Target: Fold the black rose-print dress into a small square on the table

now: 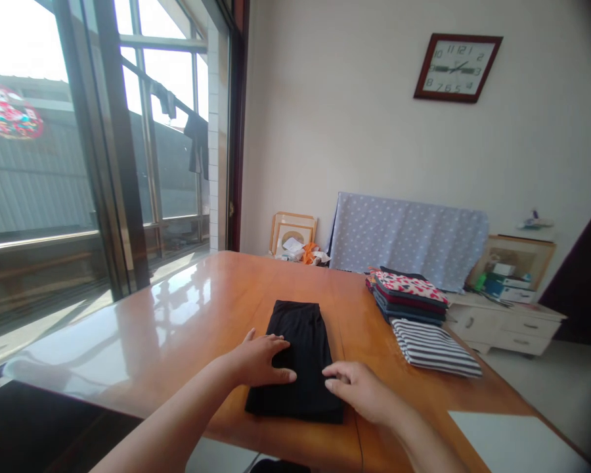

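A folded black garment [298, 348] lies flat in the middle of the orange wooden table [142, 355]. My left hand [261, 359] rests on its left half, palm down, with the fingers slightly spread. My right hand [357, 391] sits at the garment's right edge, fingertips on or just beside the fabric, and it grips nothing. To the right lie a stack of folded clothes [408, 295] with a red patterned top layer and a folded striped garment [436, 348].
A white sheet [512, 443] lies at the table's near right corner. Behind the table stand a polka-dot cloth [408, 240], leaning picture frames [293, 233] and a white cabinet [502, 328]. A large window [152, 131] runs along the left.
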{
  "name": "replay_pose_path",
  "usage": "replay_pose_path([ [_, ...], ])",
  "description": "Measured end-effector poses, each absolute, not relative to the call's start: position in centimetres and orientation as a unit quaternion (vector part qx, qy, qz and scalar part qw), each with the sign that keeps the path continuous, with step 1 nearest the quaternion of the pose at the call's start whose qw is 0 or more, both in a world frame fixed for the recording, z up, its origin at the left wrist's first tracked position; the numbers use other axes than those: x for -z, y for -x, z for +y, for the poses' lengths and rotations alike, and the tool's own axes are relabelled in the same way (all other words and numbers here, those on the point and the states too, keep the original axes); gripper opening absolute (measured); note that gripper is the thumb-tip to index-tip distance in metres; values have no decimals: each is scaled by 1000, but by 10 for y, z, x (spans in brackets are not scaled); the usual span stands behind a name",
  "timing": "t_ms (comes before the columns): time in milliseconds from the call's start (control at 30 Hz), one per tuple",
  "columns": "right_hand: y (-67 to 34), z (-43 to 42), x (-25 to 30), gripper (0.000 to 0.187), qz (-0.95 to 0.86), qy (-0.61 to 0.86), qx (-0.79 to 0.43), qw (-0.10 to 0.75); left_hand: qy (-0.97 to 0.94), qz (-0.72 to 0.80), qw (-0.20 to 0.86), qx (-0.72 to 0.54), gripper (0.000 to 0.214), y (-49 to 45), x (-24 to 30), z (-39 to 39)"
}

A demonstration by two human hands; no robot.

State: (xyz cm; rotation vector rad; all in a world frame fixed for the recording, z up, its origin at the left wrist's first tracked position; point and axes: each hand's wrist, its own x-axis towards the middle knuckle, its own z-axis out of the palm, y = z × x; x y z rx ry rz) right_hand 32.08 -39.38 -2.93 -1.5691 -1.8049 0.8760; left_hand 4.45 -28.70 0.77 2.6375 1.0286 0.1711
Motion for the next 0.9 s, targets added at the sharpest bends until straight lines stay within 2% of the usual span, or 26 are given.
replay_pose_path([
  [133,-318,-369,21,36,-669,601,-240,367,-909,378,99,-144,41,-66,-12,-266],
  [367,-285,-305,0,44,-695,589,-126,391,-916,357,81,-166,24,-106,6,-241],
  [467,-274,-276,1,52,-700,613,-132,341,-915,359,88,-160,24,-108,11,-233],
  [667,-281,-250,31,73,-669,719,-131,136,-916,322,171,-170,26,-94,6,-224],
  [800,-286,-249,44,80,-671,724,-111,112,-877,340,277,-198,22,-83,7,-199],
  [900,-285,-249,45,80,-674,723,-106,109,-829,428,245,-263,22,-76,9,-165],
])
